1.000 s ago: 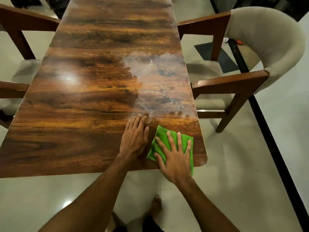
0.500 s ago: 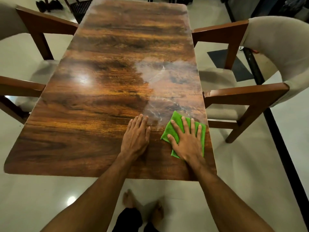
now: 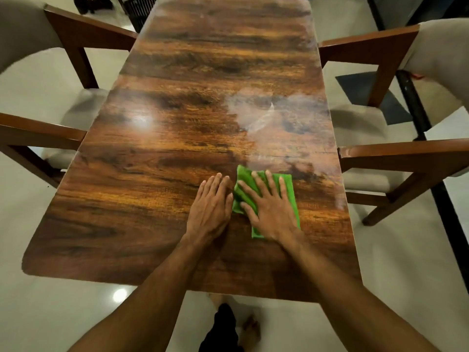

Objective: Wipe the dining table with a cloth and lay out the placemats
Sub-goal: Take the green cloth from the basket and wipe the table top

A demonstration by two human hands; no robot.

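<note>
Resting palm down on the wooden counter [image 3: 152, 186], the left grip [image 3: 210, 208] has its fingers straight and close together and holds nothing. Well out to its left stands a wooden armchair [image 3: 58, 41] with pale padding, its arms reaching toward the counter's long edge. Ahead and to the left of this grip, a bright spot of glare [image 3: 142, 119] shines on the glossy top.

Just right of the left grip's thumb lies a folded green cloth [image 3: 243, 174], flat on the counter. Whether thumb and cloth touch I cannot tell. The right grip [image 3: 272, 215] presses down on the cloth with its palm flat and its fingers straight and spread apart, not curled round it. Green shows past its fingertips and along its right side.

Ahead of the right grip, a hazy whitish smear [image 3: 269, 115] clouds the counter. Farther right, a second armchair [image 3: 406, 151] stands with its arm close to the counter's edge. Behind both grips, past the counter's near edge, a bare foot [image 3: 251, 329] stands on the pale shiny floor [image 3: 50, 301].
</note>
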